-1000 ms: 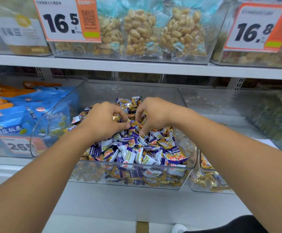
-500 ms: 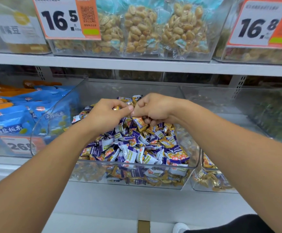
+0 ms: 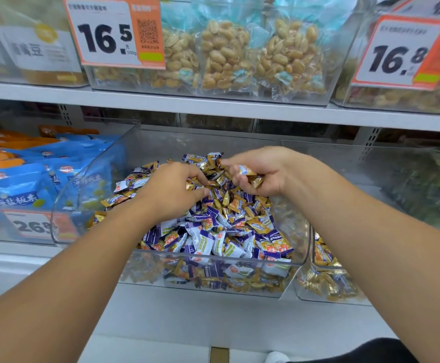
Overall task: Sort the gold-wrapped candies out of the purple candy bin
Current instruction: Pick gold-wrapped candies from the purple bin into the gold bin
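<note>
Reaching into the clear purple candy bin (image 3: 302, 260) on the lower shelf, both hands work over the far part of the heap, where gold-wrapped candies (image 3: 215, 170) lie thickest among the purple-and-white candies (image 3: 215, 241) that fill the near side. The right hand (image 3: 259, 171) is cupped with its fingers curled around a small clutch of gold pieces, one pale-ended wrapper poking out above the palm; holding them gathered this way seems meant to save trips, so that several go out together. The left hand (image 3: 173, 191) lies knuckles-up on the pile with its fingertips bent down into the wrappers near a gold piece, most likely feeling for the next one, though whether it has anything pinched cannot be told because the hand's back hides the tips. Just to the right, the neighbouring bin (image 3: 326, 301) holds mostly gold wrappers behind its clear front, which makes it the probable place for the sorted pieces. Many gold wrappers remain in the heap, so the sorting looks far from finished.
</note>
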Demonstrator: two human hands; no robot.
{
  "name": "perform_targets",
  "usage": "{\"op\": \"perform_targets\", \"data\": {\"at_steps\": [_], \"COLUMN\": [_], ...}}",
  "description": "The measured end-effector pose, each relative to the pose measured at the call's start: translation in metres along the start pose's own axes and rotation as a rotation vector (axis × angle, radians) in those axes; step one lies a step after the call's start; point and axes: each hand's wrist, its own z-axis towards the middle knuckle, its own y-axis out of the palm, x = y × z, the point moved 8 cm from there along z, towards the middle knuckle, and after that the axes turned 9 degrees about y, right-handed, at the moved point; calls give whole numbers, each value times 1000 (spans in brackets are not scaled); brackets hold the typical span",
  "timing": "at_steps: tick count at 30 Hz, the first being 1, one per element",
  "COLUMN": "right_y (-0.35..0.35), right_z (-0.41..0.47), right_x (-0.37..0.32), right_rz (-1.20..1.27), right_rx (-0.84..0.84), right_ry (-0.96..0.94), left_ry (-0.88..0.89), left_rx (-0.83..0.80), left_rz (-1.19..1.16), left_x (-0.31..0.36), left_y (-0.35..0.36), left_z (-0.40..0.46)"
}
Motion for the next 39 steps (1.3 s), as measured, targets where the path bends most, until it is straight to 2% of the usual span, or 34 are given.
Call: {"op": "perform_targets", "data": {"at_steps": [3,4,10,13,16,18,21,23,24,26,27,29,31,34,39], "right_y": [-13,-10,10,18,12,-2,9,20,20,10,3,0,6,14,16], "right_z": [-3,-2,6,12,14,9,-8,-19,-22,-23,-23,-25,-18,-6,-17], "right_x": [-21,-23,5,0,-11,-12,2,3,1,-6,-9,-9,6,16,0], "right_rz": [-1121,-1321,-1784,-1787,-1622,-1303,-720,-560,-538,-601,-742,-1265,-1646,-1709,-1591], "right_rx": [513,570,353,347,329,231,-115,-228,-229,-105,18,302,435,429,394], "right_ry": [-214,-263,-238,-300,-361,-303,-190,-200,-217,-253,-290,-341,-274,-245,-392], "left_ry": [36,44,73,72,58,45,-48,-97,-104,-108,-116,-135,-169,-217,-277], "left_rx": [5,3,-13,-29,-42,-10,98,141,154,175,179,162,135,124,53], "left_rz": [14,21,21,4,-7,-110,-419,-549,-580,-551,-502,-432,-475,-604,-760], "left_x": [7,7,6,4,2,7,11,12,13,16,15,14,10,4,-6], "left_y": [-3,-3,0,0,0,-4,-10,-11,-12,-14,-15,-12,-7,-4,4], "left_z": [0,-1,-1,0,-3,-3,-2,1,2,3,2,-1,-4,-6,-10]}}
